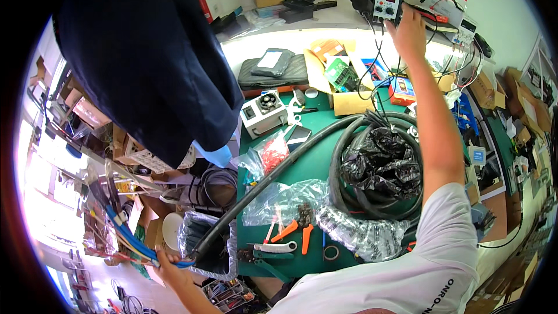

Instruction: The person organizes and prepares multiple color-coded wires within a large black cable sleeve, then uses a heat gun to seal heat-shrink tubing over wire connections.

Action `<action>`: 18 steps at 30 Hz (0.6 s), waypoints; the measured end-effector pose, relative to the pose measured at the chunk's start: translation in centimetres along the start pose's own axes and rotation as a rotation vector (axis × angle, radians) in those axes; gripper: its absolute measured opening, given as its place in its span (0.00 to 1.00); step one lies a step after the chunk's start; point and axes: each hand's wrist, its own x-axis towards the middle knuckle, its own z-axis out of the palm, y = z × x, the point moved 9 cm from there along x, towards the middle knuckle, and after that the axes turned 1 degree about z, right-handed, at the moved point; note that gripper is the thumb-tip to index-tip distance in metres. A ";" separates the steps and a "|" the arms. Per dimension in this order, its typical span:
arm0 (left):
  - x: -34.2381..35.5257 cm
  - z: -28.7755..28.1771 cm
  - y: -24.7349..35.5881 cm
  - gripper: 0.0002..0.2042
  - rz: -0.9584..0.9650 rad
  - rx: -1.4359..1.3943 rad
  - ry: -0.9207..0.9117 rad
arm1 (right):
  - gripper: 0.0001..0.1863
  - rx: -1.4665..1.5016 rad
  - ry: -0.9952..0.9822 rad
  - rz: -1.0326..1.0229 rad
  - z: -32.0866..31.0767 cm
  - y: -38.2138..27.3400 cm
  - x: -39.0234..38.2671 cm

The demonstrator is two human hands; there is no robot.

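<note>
My left hand (pixel 170 268), low at the left, is closed around a bundle of blue wires (pixel 129 234) with a yellow-green one among them. These wires come out of the end of a thick black cable (pixel 261 185), which runs across the green mat to a large coil (pixel 337 168). My right arm stretches up to the shelf. There my right hand (pixel 409 34) has its fingers extended beside the front panel of a black soldering or hot-air station (pixel 386 7). Whether it touches the panel I cannot tell. Black crumpled plastic (pixel 381 163) lies inside the coil.
Orange-handled pliers (pixel 307 238), green-handled pliers (pixel 267 263), a tape roll (pixel 331 252) and clear plastic bags (pixel 285 200) lie on the green mat (pixel 317 121). A lined bin (pixel 231 256) stands at its left. An open cardboard box (pixel 353 103) sits behind. Dark blue cloth (pixel 151 52) blocks the upper left.
</note>
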 end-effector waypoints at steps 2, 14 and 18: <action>0.6 -0.8 -0.6 0.12 0.024 0.030 0.013 | 0.40 -0.098 0.095 -0.128 1.2 1.3 3.8; 0.1 -0.5 -0.1 0.13 0.025 -0.020 0.133 | 0.52 -0.185 -0.055 -0.449 9.8 2.3 8.1; -0.5 -0.4 0.1 0.11 0.043 0.010 0.114 | 0.50 -0.174 0.060 -0.489 9.2 2.4 7.9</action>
